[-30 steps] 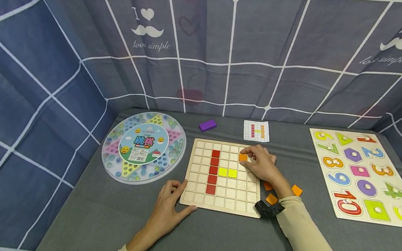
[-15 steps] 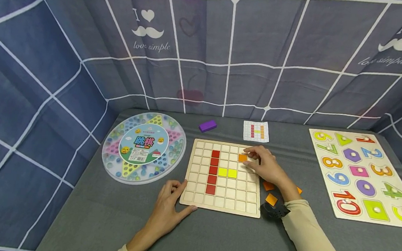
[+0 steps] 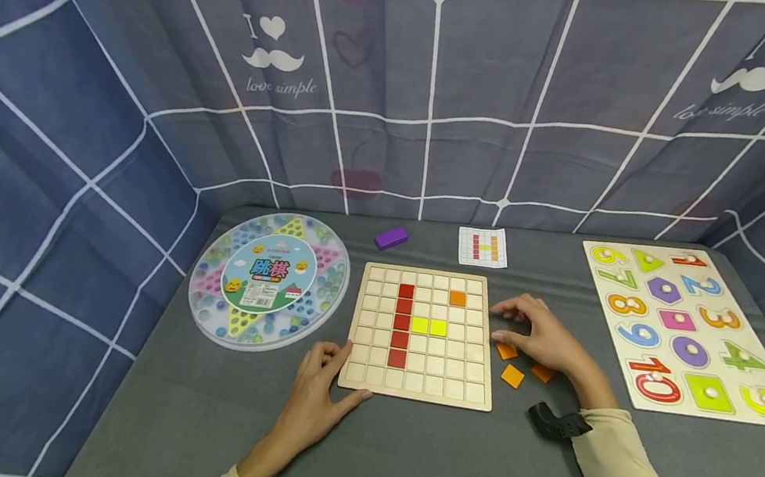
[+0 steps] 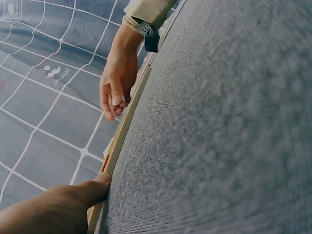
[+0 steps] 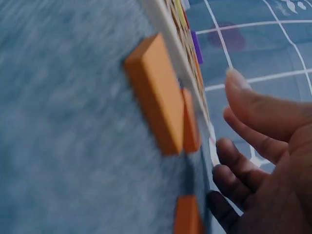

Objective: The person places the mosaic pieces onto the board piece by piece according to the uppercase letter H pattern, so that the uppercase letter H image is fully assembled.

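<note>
I have the left hand (image 3: 315, 392) spread, thumb and fingers touching the near left corner of the grid board (image 3: 418, 343), which lies between both hands; my right hand (image 3: 543, 337), thumb and fingers parted, has orange tiles (image 3: 512, 376) near its thumb on the table (image 3: 427, 464)

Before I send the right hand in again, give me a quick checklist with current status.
1. Light wooden square grid board braced: ok, left hand touches it around the near-left corner.
2. Right hand free: ok, it holds no tile.
3. Loose flat orange square tiles available: ok, three lie on the grey cloth right of the board.
4. Placed orange square tile flush in its cell: cannot tell.
5. Small white printed pattern card uncovered: ok, beyond the board.
6. Orange column matches card: not ok, just one orange tile placed.
</note>
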Motion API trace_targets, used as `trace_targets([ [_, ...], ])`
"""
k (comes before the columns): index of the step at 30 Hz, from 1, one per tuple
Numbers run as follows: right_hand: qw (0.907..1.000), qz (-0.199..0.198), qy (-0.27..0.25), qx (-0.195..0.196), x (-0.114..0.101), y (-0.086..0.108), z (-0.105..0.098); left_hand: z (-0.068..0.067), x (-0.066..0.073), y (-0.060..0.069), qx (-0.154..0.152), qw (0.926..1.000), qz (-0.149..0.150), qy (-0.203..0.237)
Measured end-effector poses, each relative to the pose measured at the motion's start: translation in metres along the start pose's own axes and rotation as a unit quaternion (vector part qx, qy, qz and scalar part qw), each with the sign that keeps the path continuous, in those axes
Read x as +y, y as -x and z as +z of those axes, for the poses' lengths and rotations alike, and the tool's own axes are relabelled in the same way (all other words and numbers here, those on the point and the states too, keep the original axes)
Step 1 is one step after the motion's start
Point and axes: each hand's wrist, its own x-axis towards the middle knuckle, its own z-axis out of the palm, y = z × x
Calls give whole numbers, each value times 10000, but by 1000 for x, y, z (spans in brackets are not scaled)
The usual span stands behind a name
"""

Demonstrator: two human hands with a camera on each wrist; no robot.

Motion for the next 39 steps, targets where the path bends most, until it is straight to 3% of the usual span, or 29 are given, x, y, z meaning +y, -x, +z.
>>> trace_targets([
  [4, 9996, -47, 46, -284, 5, 4, 0, 0, 0, 0, 4, 10000, -14, -4],
  [11, 9987, -256, 101, -424, 14, 5, 1, 0, -1, 0, -10, 10000, -12, -25],
  [25, 9989, -428, 56, -195, 20, 4, 1, 1, -2, 0, 17, 10000, 31, -51],
  [34, 9958, -377, 11, -830, 18, 11, -10, 0, -1, -1, -2, 10000, -18, -22],
  [39, 9946, -548, -1, -884, 19, 11, -12, 1, -2, 0, 36, 10000, 32, -11],
])
